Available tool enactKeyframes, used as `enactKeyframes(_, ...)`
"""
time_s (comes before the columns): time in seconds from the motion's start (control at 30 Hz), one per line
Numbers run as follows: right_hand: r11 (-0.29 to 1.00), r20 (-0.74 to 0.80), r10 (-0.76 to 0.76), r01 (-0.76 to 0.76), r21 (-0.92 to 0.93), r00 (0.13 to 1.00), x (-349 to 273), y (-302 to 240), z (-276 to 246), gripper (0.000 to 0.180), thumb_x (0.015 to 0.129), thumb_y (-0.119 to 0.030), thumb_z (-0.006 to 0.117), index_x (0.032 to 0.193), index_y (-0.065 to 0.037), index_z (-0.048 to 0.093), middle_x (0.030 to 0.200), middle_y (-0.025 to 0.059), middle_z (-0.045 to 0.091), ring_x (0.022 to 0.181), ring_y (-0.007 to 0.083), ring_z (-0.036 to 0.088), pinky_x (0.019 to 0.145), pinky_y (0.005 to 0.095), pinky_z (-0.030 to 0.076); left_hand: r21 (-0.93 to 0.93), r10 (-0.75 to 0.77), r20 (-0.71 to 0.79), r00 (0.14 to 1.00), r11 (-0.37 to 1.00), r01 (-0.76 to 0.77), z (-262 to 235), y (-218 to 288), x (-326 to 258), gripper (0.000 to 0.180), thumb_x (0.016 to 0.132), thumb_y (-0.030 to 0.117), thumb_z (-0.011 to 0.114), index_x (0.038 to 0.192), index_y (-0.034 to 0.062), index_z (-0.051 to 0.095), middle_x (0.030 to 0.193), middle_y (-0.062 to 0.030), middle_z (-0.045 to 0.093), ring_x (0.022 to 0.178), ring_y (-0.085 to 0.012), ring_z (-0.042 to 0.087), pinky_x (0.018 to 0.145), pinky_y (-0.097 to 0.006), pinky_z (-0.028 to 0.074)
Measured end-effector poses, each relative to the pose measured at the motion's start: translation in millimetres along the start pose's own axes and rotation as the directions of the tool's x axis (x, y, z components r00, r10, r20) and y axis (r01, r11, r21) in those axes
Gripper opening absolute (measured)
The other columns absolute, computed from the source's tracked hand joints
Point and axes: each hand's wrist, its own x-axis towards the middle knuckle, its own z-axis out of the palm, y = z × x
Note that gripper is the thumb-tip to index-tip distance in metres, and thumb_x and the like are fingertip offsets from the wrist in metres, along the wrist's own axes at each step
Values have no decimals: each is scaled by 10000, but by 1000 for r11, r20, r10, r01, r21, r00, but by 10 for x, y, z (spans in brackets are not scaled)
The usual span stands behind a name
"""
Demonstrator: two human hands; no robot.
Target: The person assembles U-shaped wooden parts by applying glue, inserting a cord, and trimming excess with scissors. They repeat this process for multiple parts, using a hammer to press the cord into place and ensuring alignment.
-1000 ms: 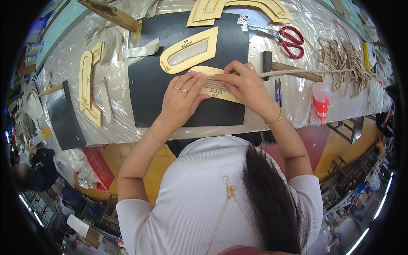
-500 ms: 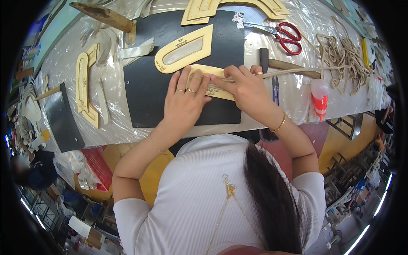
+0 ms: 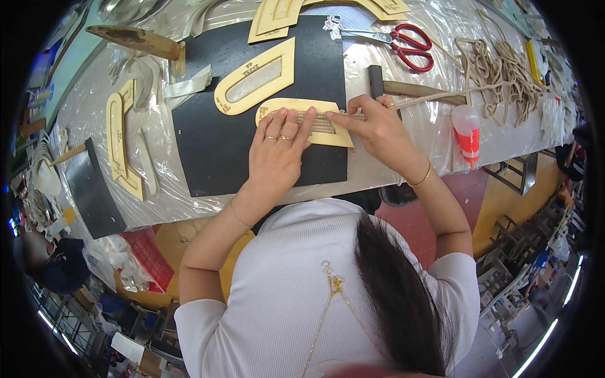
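Note:
A yellow template [image 3: 337,110] with one rounded end lies on the black mat [image 3: 265,179], and rows of tan cord [image 3: 322,126] fill its cut-out. My left hand [image 3: 277,151] rests on it, fingers stretched out and fingertips pressing the cord. At the template's right end, my right hand [image 3: 381,129] pinches the same cord, its index finger pointing left along the top row. From there the cord runs right across the hammer handle to a loose pile. A second yellow template [image 3: 252,82] with a pale insert lies just beyond.
Red-handled scissors [image 3: 413,47], a hammer [image 3: 416,90] and a red-and-clear squeeze bottle [image 3: 466,135] lie to the right, beside the cord pile [image 3: 501,75]. A pointed wooden tool [image 3: 135,42] is at the far left. More templates [image 3: 116,135] lie left; a red basket [image 3: 148,252] stands below the table edge.
My right index finger has straightened along the cord, and my left fingers have spread slightly. More of the template's rounded end shows. The whole view has shifted a little.

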Motion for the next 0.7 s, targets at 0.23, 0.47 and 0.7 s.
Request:
enactKeyframes(0.23,988,126,22,-2,-157,992,31,-102,-66,469,843,-19,595,1243,-232,715,1031,29,572,902,189,562,861,370,345,74,8,73,997,997,-14,-45,35,34,574,873,84,584,1445,103,534,1219,-184,630,1235,-347,564,1104,-479,381)
enactKeyframes(0.47,974,26,3,3,-226,1000,140,9,-193,404,821,-24,638,1192,-171,707,1120,46,601,1090,230,574,981,433,397,59,-2,106,994,998,-5,-41,10,28,524,928,171,641,1436,99,532,1299,-173,599,1252,-333,553,1106,-494,382)
enactKeyframes(0.7,914,174,330,-267,-307,928,88,721,-450,309,813,-66,691,1113,-69,618,1030,117,606,1000,323,617,856,420,515,-315,-212,-160,964,937,154,-9,-248,-298,520,857,137,751,1343,53,586,1379,-124,558,1320,-305,511,1096,-480,392)
